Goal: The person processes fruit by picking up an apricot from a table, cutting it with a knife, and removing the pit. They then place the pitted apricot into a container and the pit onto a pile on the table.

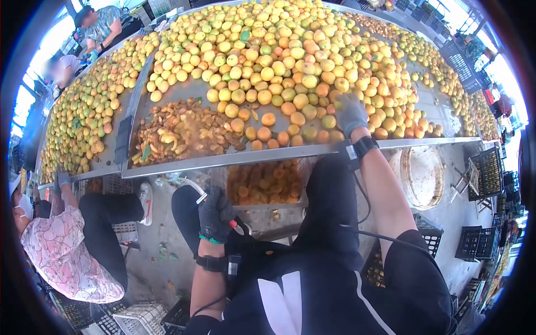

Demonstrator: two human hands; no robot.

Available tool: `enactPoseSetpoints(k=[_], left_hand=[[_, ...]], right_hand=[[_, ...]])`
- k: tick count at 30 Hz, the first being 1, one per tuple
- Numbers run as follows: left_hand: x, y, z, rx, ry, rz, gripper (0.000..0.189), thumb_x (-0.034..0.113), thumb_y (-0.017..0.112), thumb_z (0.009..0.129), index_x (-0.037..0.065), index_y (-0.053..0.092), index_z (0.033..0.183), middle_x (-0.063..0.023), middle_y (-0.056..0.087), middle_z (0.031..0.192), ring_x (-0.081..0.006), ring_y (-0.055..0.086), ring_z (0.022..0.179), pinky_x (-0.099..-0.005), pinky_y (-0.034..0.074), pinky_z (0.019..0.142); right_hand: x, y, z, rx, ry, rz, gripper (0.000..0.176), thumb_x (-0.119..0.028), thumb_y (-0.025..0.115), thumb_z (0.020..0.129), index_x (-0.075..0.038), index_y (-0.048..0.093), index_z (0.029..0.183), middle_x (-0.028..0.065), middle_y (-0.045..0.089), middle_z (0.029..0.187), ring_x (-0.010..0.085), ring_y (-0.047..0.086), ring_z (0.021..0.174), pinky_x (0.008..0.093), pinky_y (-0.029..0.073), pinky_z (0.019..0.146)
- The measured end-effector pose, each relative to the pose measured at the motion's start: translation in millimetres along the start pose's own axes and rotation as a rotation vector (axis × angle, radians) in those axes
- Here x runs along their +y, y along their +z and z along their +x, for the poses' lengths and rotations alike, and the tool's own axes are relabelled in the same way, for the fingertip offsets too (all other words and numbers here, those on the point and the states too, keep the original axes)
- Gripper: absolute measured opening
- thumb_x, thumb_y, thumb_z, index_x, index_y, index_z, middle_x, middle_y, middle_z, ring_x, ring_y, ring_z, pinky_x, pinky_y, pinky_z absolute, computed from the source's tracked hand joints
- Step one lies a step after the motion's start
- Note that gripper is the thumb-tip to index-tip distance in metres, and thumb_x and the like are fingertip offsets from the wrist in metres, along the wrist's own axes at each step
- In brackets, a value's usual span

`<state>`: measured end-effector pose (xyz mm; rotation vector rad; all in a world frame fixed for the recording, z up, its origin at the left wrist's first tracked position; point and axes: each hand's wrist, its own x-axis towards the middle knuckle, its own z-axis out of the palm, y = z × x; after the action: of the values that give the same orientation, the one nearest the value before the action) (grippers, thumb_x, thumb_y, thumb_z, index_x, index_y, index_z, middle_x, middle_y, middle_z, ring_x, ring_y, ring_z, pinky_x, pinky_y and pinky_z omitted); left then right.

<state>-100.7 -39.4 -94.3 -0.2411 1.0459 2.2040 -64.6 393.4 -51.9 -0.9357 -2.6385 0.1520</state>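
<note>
My left hand (215, 215), in a dark knitted glove with a green cuff, is closed around a tool (192, 187) with a curved metal end and a red part near its handle. It is low, above my lap and below the table edge. My right hand (352, 114), in a grey glove, reaches over the metal table (223, 159) into the heap of yellow-orange fruit (290, 67). Its fingers point down among the fruits and are partly hidden, so what they hold cannot be made out. Brown and orange cut pieces (181, 134) lie piled at the table's front left.
A crate of orange fruit pieces (265, 183) is under the table edge, between my knees. At left sits a person in a pink patterned top (72, 251). Others are at the far left. A white bucket (421, 176) and black crates (477, 243) stand at right.
</note>
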Motion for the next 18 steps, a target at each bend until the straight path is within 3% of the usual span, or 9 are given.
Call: enactPoseSetpoints(k=[6,9,10,12,13,14,16,18], left_hand=[[-6,14,8,0.040,-0.050,0.001,0.010,0.021,0.061,0.095,0.013,0.057,0.090,0.0032,0.042,0.060,-0.0083,0.036,0.042,-0.0230,0.027,0.036],[-7,18,10,0.067,-0.075,0.014,0.009,0.019,0.063,0.093,0.012,0.058,0.090,0.0030,0.043,0.060,-0.0080,0.036,0.042,-0.0227,0.027,0.036],[-8,18,9,0.055,-0.083,0.024,0.008,0.018,0.064,0.093,0.012,0.058,0.090,0.0030,0.043,0.060,-0.0079,0.037,0.043,-0.0225,0.027,0.036],[-8,19,11,0.037,-0.094,0.042,0.008,0.017,0.063,0.093,0.012,0.058,0.090,0.0030,0.043,0.060,-0.0078,0.037,0.043,-0.0224,0.027,0.036],[-9,19,12,0.019,-0.104,0.059,0.008,0.016,0.063,0.093,0.012,0.058,0.089,0.0030,0.043,0.060,-0.0077,0.038,0.044,-0.0222,0.027,0.036],[-10,21,13,0.019,-0.105,0.060,0.008,0.016,0.063,0.093,0.012,0.058,0.089,0.0030,0.043,0.060,-0.0077,0.038,0.044,-0.0222,0.027,0.036],[-10,23,14,0.069,-0.127,0.093,0.007,0.015,0.063,0.092,0.011,0.059,0.089,0.0028,0.044,0.060,-0.0079,0.038,0.044,-0.0220,0.028,0.036],[-15,20,17,0.078,-0.115,0.138,0.008,0.017,0.064,0.092,0.013,0.058,0.089,0.0033,0.044,0.060,-0.0081,0.038,0.043,-0.0223,0.028,0.036]], right_hand=[[25,12,5,0.023,0.026,0.181,0.051,-0.019,0.070,0.078,-0.013,0.054,0.127,0.0162,0.057,0.121,0.0394,0.056,0.111,0.0441,0.046,0.095],[28,4,6,-0.178,-0.052,0.126,0.057,-0.029,0.074,0.078,-0.015,0.053,0.129,0.0162,0.055,0.128,0.0371,0.056,0.115,0.0436,0.046,0.097],[28,1,5,-0.181,-0.051,0.128,0.057,-0.029,0.074,0.078,-0.015,0.053,0.129,0.0162,0.055,0.128,0.0371,0.056,0.115,0.0436,0.046,0.097],[30,-13,3,-0.407,-0.106,0.237,0.058,-0.034,0.074,0.078,-0.015,0.053,0.129,0.0142,0.057,0.129,0.0365,0.055,0.116,0.0439,0.044,0.099],[30,-17,4,-0.434,-0.164,0.146,0.059,-0.037,0.071,0.079,-0.015,0.052,0.131,0.0129,0.060,0.126,0.0363,0.054,0.118,0.0439,0.042,0.101],[31,-22,7,-0.434,-0.162,0.147,0.059,-0.037,0.071,0.079,-0.015,0.052,0.131,0.0129,0.060,0.126,0.0363,0.054,0.118,0.0439,0.042,0.101],[31,-33,22,-0.598,-0.244,-0.146,0.053,-0.035,0.068,0.080,-0.015,0.055,0.128,0.0131,0.062,0.123,0.0358,0.056,0.116,0.0431,0.044,0.099],[22,-30,41,-0.703,-0.233,-0.139,0.047,-0.030,0.066,0.080,-0.015,0.059,0.124,0.0136,0.063,0.121,0.0352,0.057,0.114,0.0426,0.045,0.097]])
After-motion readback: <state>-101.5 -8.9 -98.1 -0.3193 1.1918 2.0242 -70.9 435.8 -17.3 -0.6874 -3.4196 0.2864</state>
